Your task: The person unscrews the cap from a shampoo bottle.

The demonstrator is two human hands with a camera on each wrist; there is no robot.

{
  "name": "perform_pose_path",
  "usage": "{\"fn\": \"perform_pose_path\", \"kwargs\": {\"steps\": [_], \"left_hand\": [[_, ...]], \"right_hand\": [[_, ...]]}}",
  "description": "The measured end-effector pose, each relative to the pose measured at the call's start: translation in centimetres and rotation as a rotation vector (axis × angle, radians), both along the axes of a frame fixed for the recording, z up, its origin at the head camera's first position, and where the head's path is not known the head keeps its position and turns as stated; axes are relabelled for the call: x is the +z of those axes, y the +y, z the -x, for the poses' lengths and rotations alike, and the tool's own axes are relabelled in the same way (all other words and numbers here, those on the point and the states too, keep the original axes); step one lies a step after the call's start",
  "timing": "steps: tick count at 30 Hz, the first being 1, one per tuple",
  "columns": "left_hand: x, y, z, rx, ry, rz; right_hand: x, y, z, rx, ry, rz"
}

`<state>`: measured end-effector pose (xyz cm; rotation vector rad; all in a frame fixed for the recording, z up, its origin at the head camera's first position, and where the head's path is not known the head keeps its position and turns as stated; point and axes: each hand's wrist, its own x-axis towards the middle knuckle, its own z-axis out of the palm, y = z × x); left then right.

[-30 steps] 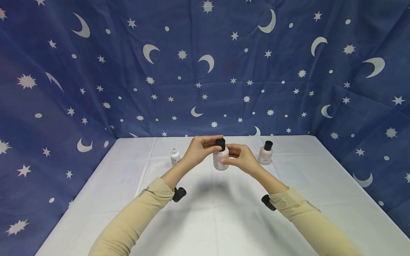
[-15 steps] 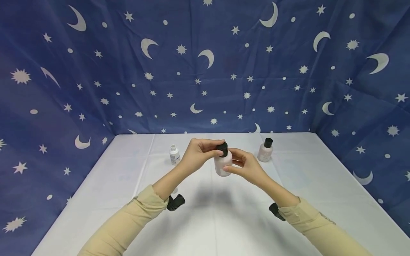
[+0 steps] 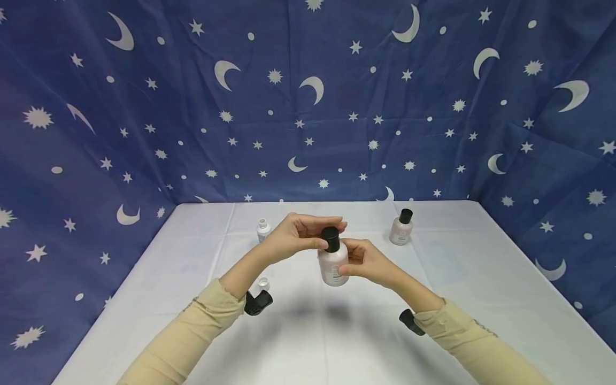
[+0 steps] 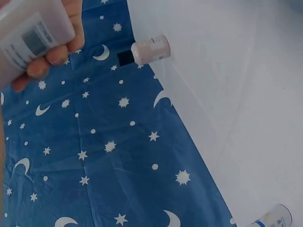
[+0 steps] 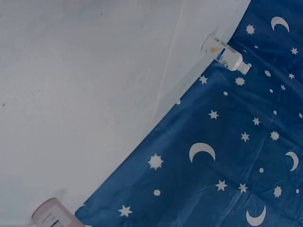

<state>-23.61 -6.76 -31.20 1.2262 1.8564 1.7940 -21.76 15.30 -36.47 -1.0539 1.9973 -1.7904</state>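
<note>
A pale pink bottle (image 3: 333, 267) with a black cap (image 3: 330, 239) is held up over the table, a little tilted. My right hand (image 3: 368, 261) grips its body from the right, thumb across the front. My left hand (image 3: 293, 238) is at the cap, thumb on its near side and fingers stretched out behind and past it. In the left wrist view, the bottle's back (image 4: 35, 40) shows a barcode label with curled fingers (image 4: 57, 55) round it. The right wrist view shows neither hand.
A second pink bottle (image 3: 401, 230) with a black cap stands at the back right. At the back left stands an uncapped white bottle (image 3: 263, 229), partly behind the left wrist. A small white cap (image 3: 263, 283) lies near the left forearm. A blue star-patterned cloth (image 3: 308, 107) surrounds the white table (image 3: 192, 267).
Both hands have brought the pink bottle lower and closer. The left fingers have straightened out past the cap. The white cap has come into view beside the left forearm.
</note>
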Motion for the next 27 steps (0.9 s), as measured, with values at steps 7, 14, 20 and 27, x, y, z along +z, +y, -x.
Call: {"fn": "perform_pose_path", "kwargs": {"steps": [7, 14, 20, 27], "left_hand": [[0.0, 0.3, 0.3, 0.035, 0.020, -0.049], [-0.5, 0.8, 0.1, 0.181, 0.051, -0.107], [-1.7, 2.4, -0.4, 0.421, 0.079, -0.194], [-2.9, 3.7, -0.1, 0.630, 0.152, -0.261]], "right_hand": [[0.5, -0.4, 0.0, -0.034, 0.043, 0.024], [0.9, -0.5, 0.1, -0.118, 0.099, 0.008], [0.6, -1.4, 0.7, -0.290, 0.097, -0.001], [0.4, -2.6, 0.8, -0.435, 0.116, -0.005]]}}
